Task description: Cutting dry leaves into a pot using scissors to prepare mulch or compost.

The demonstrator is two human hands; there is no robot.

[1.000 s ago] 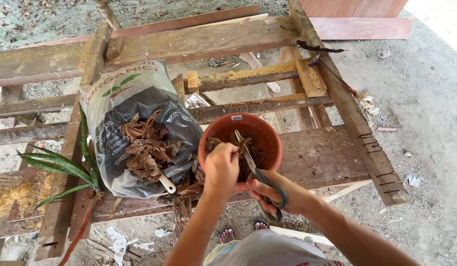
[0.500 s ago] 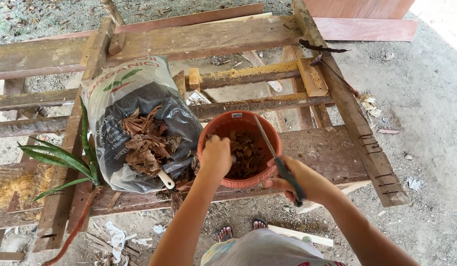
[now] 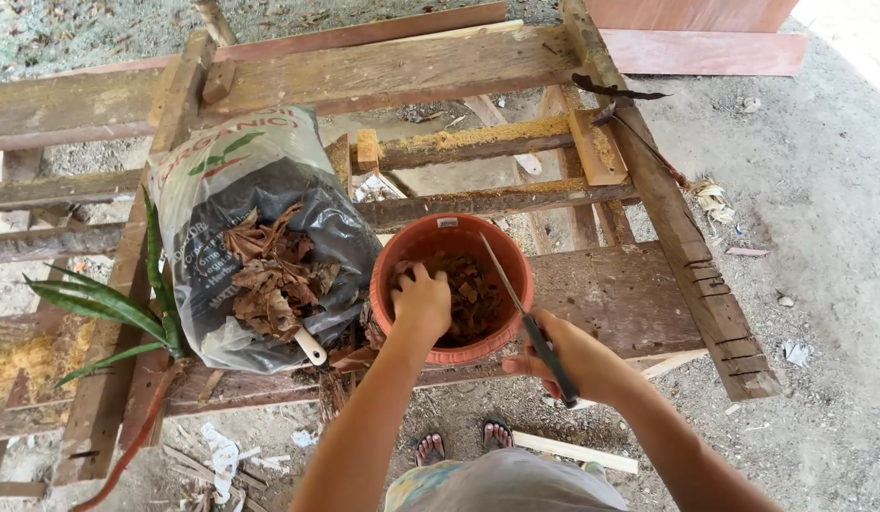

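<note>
On rough wooden slats (image 3: 611, 294), left to right: soil bag (image 3: 260, 237); orange pot (image 3: 502, 248) of dry leaf pieces, pressed by the left hand (image 3: 421, 301); closed scissors (image 3: 525, 308) gripped in the right hand (image 3: 577, 358), blades angled over the rim, whereby fingers may be nicked or the pot tipped.

Both forearms are bare, with no sleeves, watch or gloves showing on the left hand (image 3: 421, 301) or the right hand (image 3: 575, 358). A pale grey garment with a patterned, multicoloured patch covers the lap. Dark flip-flops (image 3: 464, 439) sit on both feet, toes exposed.
</note>
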